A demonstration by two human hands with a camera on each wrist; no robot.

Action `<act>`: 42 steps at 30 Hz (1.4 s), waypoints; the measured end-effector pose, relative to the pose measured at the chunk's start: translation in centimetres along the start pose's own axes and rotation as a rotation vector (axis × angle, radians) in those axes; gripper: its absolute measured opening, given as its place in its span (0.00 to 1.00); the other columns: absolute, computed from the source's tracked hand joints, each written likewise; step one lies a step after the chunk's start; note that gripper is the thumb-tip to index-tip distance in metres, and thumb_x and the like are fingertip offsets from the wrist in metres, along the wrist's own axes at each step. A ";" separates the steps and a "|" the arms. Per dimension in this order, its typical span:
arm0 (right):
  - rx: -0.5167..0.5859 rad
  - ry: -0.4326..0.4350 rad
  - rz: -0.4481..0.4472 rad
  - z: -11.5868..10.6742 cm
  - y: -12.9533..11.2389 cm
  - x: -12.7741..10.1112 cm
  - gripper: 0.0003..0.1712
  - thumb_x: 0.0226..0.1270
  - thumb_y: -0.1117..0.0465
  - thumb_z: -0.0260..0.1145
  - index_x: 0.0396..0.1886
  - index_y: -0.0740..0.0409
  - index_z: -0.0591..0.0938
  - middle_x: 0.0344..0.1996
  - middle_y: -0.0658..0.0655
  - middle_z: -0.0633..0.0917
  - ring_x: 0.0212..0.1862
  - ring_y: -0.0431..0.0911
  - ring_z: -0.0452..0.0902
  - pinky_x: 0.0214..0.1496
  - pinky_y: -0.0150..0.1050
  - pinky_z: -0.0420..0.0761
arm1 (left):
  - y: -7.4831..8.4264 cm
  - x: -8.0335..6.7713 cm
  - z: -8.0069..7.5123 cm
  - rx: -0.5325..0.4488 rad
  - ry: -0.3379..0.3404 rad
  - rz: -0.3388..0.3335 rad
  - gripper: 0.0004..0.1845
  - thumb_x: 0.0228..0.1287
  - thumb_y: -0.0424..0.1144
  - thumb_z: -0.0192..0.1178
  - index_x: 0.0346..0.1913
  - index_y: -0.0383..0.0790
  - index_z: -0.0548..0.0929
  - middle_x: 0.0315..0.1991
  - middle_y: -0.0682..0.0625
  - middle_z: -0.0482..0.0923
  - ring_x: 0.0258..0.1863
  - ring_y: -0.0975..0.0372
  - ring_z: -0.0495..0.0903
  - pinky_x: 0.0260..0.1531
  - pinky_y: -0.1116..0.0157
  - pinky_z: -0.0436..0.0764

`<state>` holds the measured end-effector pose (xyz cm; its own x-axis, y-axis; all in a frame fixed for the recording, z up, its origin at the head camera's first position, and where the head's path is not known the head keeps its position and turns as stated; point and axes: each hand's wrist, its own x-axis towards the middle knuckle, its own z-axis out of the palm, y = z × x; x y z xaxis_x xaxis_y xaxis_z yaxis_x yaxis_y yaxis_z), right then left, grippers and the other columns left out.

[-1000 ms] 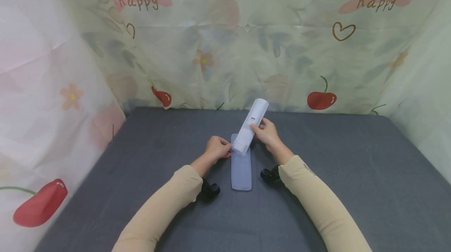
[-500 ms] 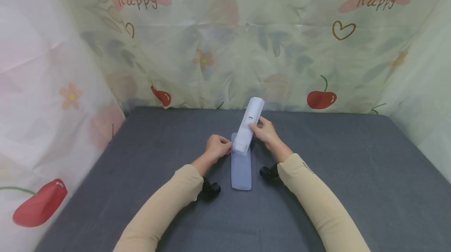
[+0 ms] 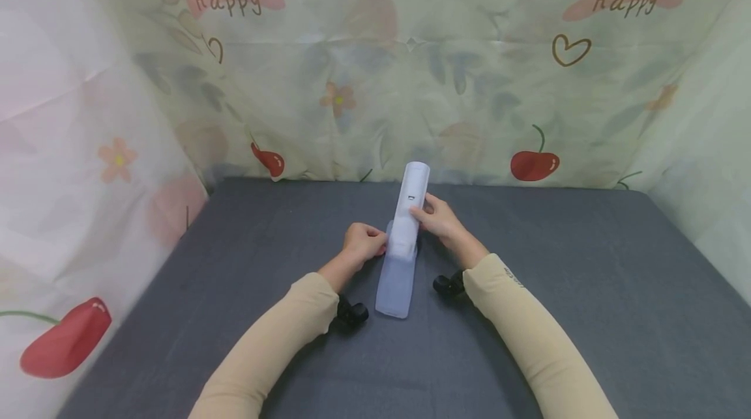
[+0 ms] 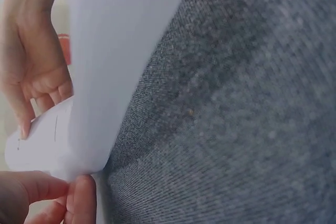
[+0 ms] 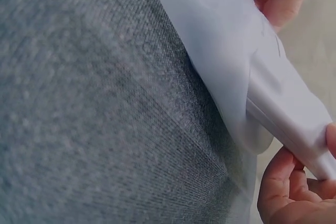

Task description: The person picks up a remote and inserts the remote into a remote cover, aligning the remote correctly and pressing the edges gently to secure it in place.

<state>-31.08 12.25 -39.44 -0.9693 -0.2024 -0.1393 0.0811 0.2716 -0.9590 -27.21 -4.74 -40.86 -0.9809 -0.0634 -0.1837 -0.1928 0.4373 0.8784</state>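
Remote (image 3: 411, 207), white and slim, slants into translucent sleeve (image 3: 394, 285).

grey table (image 3: 557, 288) open both sides, curtain (image 3: 469, 80) behind

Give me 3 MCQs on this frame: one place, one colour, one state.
1. Where does the sleeve lie?
A. on the grey table
B. on the curtain
C. on a forearm

2. What colour is the remote?
A. red
B. white
C. black

3. How does the right hand stand?
A. flat on the table
B. out of view
C. gripping the remote

Key:
1 A, the sleeve lies lengthwise on the table.
2 B, its body shows white in all views.
3 C, fingers curl round the remote while the left hand pinches the sleeve's mouth.
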 end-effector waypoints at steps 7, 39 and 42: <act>-0.006 -0.003 -0.060 0.2 -0.1 -0.2 0.31 0.71 0.64 0.52 0.71 0.63 0.55 0.62 0.71 0.70 0.60 0.58 0.70 0.61 0.51 0.73 | 0.1 -0.2 0.0 -0.079 -0.050 -0.004 0.12 0.60 0.32 0.55 0.40 0.26 0.83 0.33 0.38 0.84 0.20 0.67 0.78 0.28 0.70 0.82; -0.081 0.055 -0.287 -2.0 -4.9 -8.3 0.26 0.70 0.54 0.57 0.62 0.61 0.69 0.56 0.64 0.77 0.53 0.51 0.77 0.54 0.44 0.79 | 3.9 -5.7 -2.2 -0.301 -0.228 0.189 0.21 0.60 0.37 0.63 0.55 0.34 0.74 0.53 0.38 0.79 0.44 0.58 0.81 0.43 0.57 0.82; -0.146 0.074 -0.288 -2.0 -4.3 -9.1 0.22 0.69 0.55 0.57 0.57 0.63 0.73 0.52 0.66 0.79 0.47 0.50 0.79 0.49 0.38 0.81 | 4.2 -6.0 -2.5 -0.325 -0.175 0.206 0.21 0.60 0.36 0.63 0.55 0.34 0.74 0.52 0.38 0.79 0.39 0.61 0.81 0.38 0.62 0.82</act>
<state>-23.10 14.83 -33.54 -0.9622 -0.2235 0.1557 -0.2276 0.3459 -0.9102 -22.15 -4.74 -34.98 -0.9862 0.1615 -0.0368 -0.0179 0.1172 0.9929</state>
